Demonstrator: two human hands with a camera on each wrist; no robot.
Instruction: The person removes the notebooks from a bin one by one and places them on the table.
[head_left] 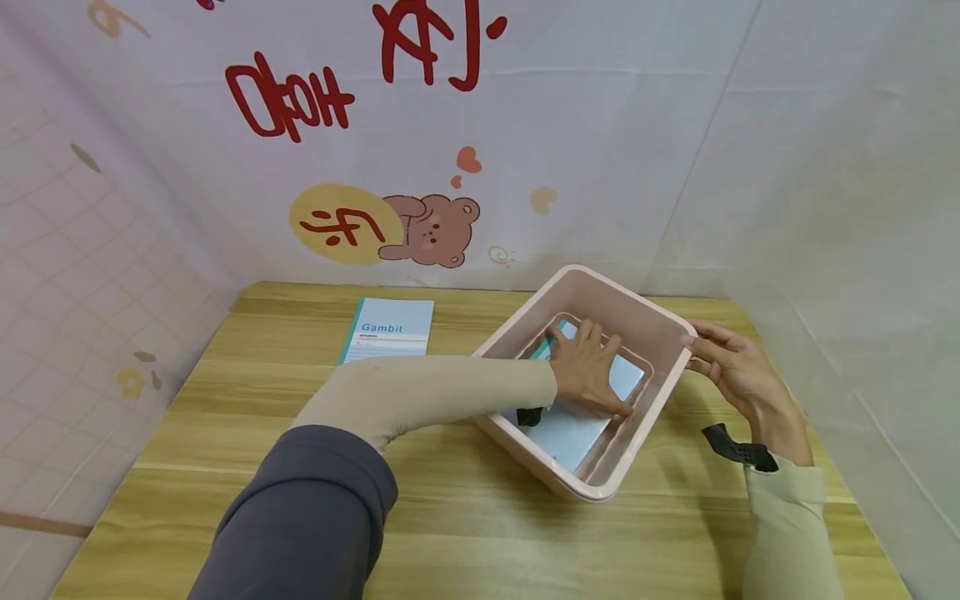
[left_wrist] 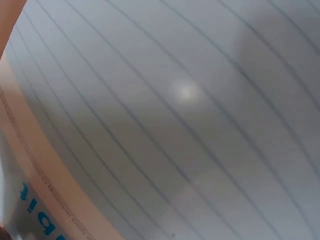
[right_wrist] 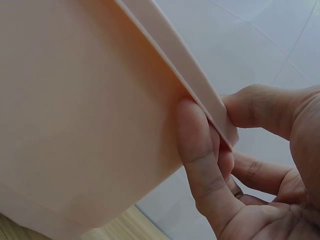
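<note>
A pale pink plastic bin (head_left: 651, 442) stands turned on the wooden table, with a light blue notebook (head_left: 630, 372) lying inside it. My left hand (head_left: 588, 375) reaches down into the bin and rests spread over that notebook, its fingers apart. In the left wrist view, the ruled cover of the notebook (left_wrist: 165, 120) fills the frame very close up. My right hand (head_left: 738, 367) pinches the bin's rim at its right corner. Seen from the right wrist, the thumb and fingers sit on either side of the rim (right_wrist: 200, 90).
Another notebook (head_left: 396, 321), marked "Gambit", lies on the table (head_left: 247, 367) left of the bin, partly behind my left sleeve. A white printed cloth (head_left: 600, 125) hangs behind the table and at both sides.
</note>
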